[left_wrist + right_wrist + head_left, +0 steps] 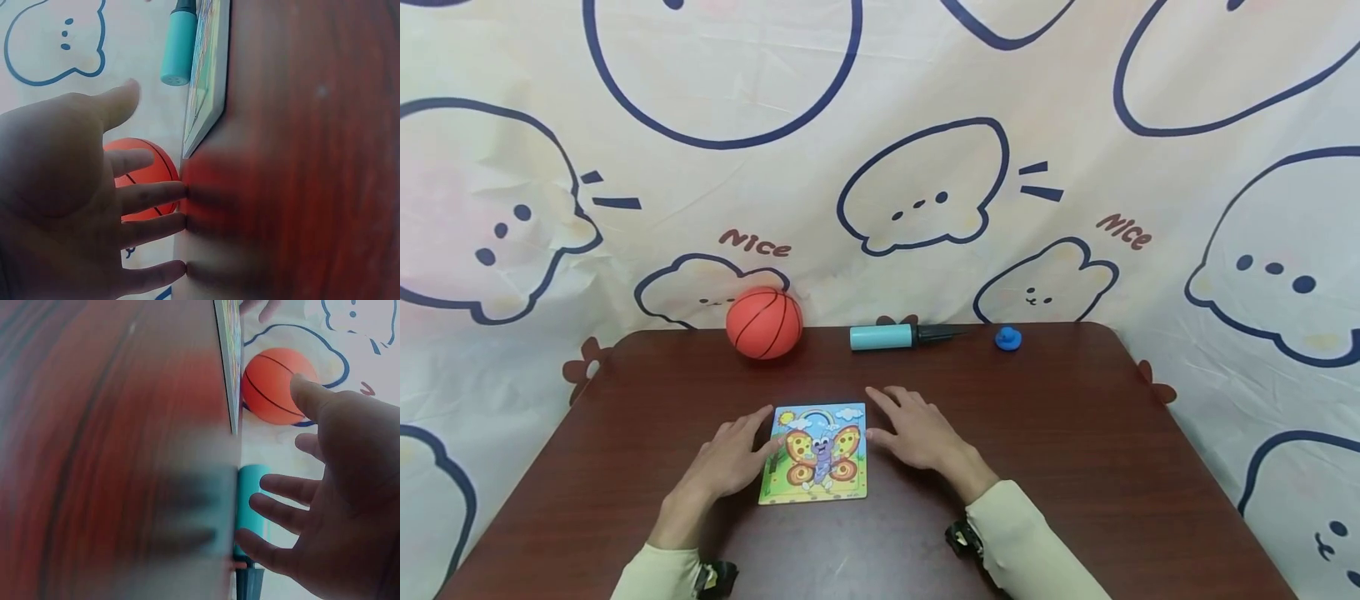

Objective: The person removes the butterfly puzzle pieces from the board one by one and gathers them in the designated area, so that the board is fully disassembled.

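Observation:
A square butterfly picture board [822, 454], thin and pale-edged, lies flat on the table between both hands. At its left side is my left hand [724, 463], fingers spread and straight. In the head view its thumb overlaps the board's left edge; in the left wrist view the thumb [122, 105] is raised, apart from the board, with fingertips down at the tabletop. My right hand [919, 435] is at the board's right side with fingers extended, and its thumb points toward the right edge. In the right wrist view this hand [353, 481] holds nothing.
Along the back of the brown table [1037, 417] are an orange-red toy basketball [765, 323], a teal hand pump [882, 337] with a black end, and a small blue object [1008, 338]. A printed cloth [820, 208] hangs behind the table.

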A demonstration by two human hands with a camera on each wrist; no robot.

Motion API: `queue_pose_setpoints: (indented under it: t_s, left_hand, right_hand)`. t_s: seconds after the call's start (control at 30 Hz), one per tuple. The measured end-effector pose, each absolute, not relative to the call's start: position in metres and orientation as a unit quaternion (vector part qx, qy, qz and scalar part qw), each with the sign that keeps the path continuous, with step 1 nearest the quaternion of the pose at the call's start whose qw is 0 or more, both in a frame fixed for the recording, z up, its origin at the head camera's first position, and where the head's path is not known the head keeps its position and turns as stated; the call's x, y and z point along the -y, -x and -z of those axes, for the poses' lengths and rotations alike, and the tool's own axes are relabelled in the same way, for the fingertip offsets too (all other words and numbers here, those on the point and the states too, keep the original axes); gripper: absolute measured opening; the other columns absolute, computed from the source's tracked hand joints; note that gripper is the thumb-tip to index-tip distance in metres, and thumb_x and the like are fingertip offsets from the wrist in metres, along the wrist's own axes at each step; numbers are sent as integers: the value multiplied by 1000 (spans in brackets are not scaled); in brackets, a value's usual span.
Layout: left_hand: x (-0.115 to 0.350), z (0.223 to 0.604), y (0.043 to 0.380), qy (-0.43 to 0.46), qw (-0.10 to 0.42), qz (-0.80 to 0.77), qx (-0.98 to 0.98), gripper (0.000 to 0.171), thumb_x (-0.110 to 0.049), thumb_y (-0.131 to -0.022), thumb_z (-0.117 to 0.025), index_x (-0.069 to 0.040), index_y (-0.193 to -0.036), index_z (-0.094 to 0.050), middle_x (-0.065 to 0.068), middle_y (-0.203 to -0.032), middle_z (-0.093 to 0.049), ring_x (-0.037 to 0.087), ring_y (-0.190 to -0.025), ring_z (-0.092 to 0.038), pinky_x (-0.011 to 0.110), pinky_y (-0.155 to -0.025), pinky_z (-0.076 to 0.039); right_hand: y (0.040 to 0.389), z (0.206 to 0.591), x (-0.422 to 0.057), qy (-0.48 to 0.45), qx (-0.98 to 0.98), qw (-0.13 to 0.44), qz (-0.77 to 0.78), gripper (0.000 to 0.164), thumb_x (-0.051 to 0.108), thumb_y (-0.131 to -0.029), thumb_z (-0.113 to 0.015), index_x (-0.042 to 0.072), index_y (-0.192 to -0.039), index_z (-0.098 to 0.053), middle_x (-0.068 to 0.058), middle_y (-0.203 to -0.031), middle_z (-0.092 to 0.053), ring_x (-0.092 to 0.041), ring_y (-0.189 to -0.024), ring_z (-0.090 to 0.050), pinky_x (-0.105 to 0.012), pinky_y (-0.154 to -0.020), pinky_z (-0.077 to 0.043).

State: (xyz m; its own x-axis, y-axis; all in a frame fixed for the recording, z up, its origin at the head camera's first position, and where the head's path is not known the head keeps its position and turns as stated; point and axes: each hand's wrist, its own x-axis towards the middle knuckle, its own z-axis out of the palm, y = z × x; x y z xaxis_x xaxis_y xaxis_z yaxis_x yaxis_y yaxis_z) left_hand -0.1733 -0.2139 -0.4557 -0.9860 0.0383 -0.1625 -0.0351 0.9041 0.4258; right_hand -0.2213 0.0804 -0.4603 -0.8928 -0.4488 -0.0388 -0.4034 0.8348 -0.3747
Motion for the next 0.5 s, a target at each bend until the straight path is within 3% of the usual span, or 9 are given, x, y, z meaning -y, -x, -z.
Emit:
queue_pose_setpoints:
  t_s: [0.5]
  left_hand:
    - [214,454,169,-17,109,-178,-978,88,-63,-75,-69,-11,-143,-46,21,-149,-40,43,-133,-35,72,-101,-32]
  right_hand:
    - [226,466,-40,270,-945,63,172,60,51,-95,-54,34,-149,-36,-1,-137,-49,-19,-122,-47,-44,-100,-45]
